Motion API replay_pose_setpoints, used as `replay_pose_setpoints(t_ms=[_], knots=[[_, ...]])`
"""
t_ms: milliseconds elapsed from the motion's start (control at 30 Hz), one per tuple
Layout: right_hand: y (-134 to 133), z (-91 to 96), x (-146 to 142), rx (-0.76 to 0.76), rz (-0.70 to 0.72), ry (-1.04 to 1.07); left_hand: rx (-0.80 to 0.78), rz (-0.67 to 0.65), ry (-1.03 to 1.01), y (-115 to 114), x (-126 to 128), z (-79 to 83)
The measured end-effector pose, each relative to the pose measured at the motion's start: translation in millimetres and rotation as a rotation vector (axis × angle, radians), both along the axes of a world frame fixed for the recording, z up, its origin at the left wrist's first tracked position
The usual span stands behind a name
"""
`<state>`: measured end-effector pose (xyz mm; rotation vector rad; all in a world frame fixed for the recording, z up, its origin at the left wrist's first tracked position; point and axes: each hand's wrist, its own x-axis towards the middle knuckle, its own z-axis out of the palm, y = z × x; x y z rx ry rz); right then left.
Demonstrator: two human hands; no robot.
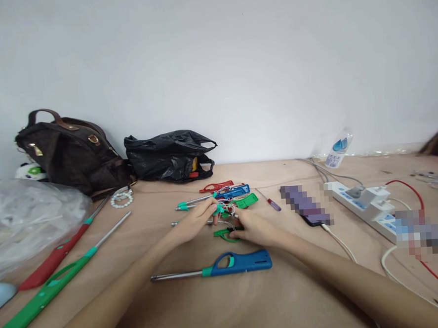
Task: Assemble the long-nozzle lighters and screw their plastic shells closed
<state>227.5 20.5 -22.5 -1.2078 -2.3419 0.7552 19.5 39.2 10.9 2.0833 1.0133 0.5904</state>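
Observation:
My left hand point(196, 220) reaches into a cluster of lighter parts, with its fingers closed on a small teal plastic part point(219, 208). Close by on the right, my right hand point(258, 228) has its fingers curled together beside thin white wires point(228, 224); what they pinch is too small to make out. A green lighter shell half point(221, 233) lies under its thumb. Behind the hands are a green shell point(247, 200), a blue shell point(239, 190) and a red shell point(215, 187), with metal lighter tubes. Nearer me lies a whole blue stick lighter point(247, 262).
A purple-handled screwdriver point(274, 204), a phone point(306, 205) and a white power strip point(349, 198) with cables lie right. On the left are green point(45, 298) and red point(57, 255) stick lighters, a bracelet point(121, 197), a clear plastic bag point(32, 215) and a backpack point(73, 153).

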Motion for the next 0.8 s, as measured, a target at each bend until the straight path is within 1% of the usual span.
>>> replay_pose_setpoints(t_ms=[100, 200, 300, 400, 467, 533, 600, 667, 733, 800], knots=[[-1.0, -2.8, -2.2, 0.080, -0.018, -0.069, 0.007, 0.000, 0.004, 0.8, -0.9, -0.1], [-2.3, -0.2, -2.7, 0.075, -0.038, -0.124, 0.021, -0.023, -0.028, 2.0, -2.1, 0.0], [-2.7, 5.7, -0.9, 0.096, -0.038, -0.101, 0.054, -0.037, -0.022, 3.1, -3.1, 0.9], [-2.2, 13.3, 2.0, 0.219, -0.053, -0.152, 0.170, -0.015, 0.056, 4.0, -3.6, 0.0], [-1.6, 17.7, 3.1, 0.300, -0.065, -0.264, 0.269, 0.005, 0.153, 4.6, -3.6, -3.4], [-0.6, 20.5, 3.3, 0.343, -0.081, -0.374, 0.341, 0.019, 0.274, 4.9, -3.4, -9.2], [0.9, 21.2, 3.2, 0.354, -0.107, -0.438, 0.388, 0.043, 0.383, 5.0, -2.9, -15.9], [3.3, 20.4, 3.9, 0.350, -0.135, -0.453, 0.423, 0.080, 0.450, 4.7, -2.2, -21.1], [7.0, 18.5, 6.2, 0.313, -0.157, -0.435, 0.444, 0.126, 0.463, 4.2, -1.6, -23.2], [11.9, 16.1, 10.0, 0.268, -0.176, -0.382, 0.452, 0.166, 0.442, 3.4, -1.2, -21.7]])
